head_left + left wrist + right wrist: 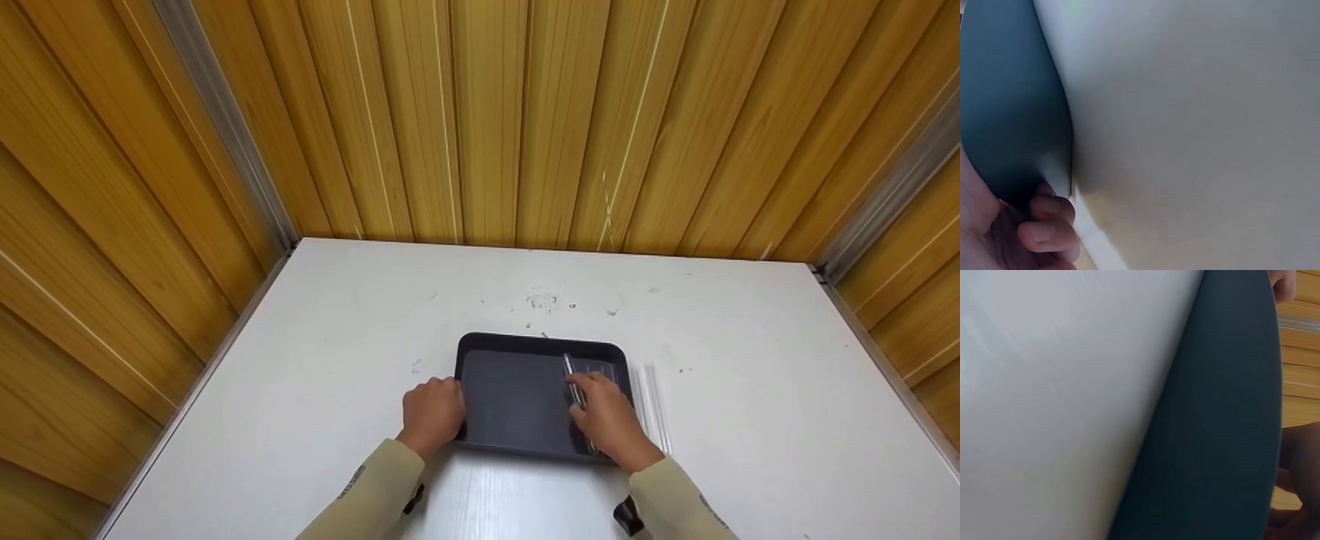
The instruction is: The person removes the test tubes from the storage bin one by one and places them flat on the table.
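Note:
A dark grey rectangular tray with raised walls lies on the white table. My left hand grips its left wall, and in the left wrist view the curled fingers show at the tray's side. Over the right part of the tray, my right hand holds a slender, shiny, clear-looking rod between thumb and fingers, its far end pointing away from me. More thin clear rods lie in the tray beside that hand, partly hidden by it. The right wrist view shows mostly the tray's outer wall.
Several long clear rods lie side by side on the table, just right of the tray. Dark scuff marks spot the white table behind it. Wood-patterned panels with metal corner posts stand at the back and both sides.

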### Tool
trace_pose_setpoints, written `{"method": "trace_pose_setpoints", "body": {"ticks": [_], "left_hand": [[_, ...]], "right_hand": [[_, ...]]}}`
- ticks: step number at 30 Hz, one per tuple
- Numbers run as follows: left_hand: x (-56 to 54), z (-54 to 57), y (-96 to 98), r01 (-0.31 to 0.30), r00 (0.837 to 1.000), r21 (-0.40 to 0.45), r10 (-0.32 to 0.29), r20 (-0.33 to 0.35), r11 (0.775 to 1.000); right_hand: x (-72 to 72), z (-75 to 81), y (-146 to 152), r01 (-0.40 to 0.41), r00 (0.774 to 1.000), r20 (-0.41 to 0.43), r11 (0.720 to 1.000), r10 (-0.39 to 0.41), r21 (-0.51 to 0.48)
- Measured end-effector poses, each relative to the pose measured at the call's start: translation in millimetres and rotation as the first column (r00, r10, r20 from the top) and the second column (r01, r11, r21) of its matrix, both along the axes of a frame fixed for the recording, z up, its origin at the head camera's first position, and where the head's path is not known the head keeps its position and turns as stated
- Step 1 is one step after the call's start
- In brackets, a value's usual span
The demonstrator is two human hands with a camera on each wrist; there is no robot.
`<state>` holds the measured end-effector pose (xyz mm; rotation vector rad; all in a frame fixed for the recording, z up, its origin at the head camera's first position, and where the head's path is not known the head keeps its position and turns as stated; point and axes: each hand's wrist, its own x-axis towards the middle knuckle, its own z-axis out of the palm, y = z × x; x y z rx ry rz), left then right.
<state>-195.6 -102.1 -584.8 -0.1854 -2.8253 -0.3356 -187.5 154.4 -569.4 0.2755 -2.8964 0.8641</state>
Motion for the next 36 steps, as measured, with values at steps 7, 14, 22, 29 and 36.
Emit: {"method": "trace_pose_setpoints", "body": {"ticks": [7, 14, 22, 29, 36], "left_hand": [[0.8, -0.6, -1.3, -0.009, 1.000, -0.016, 0.009, -0.012, 1.000], [-0.7, -1.0, -2.5, -0.016, 1.000, -0.025, 0.016, 0.016, 1.000], [-2.2, -3.7, 0.2, -0.017, 0.998, -0.047, 0.019, 0.053, 0.999], [0.0, -3.5, -0.2, -0.011, 0.999, -0.047, 0.013, 0.042, 0.999], [0.4, -3.4, 1.1, -0.003, 0.999, -0.032, 0.002, -0.035, 0.999]], "right_hand": [[3.3, 7.2, 1, 0.013, 1.000, 0.007, 0.996, -0.013, -0.086], [6.3, 6.1, 6, 0.035, 0.999, 0.011, 0.994, -0.034, -0.103], [6.4, 7.2, 15, 0.050, 0.998, 0.031, 0.992, -0.047, -0.119], [6.5, 10.4, 22, 0.062, 0.997, 0.045, 0.990, -0.057, -0.123], [6.6, 12.1, 27, 0.068, 0.996, 0.059, 0.990, -0.061, -0.126]]}}
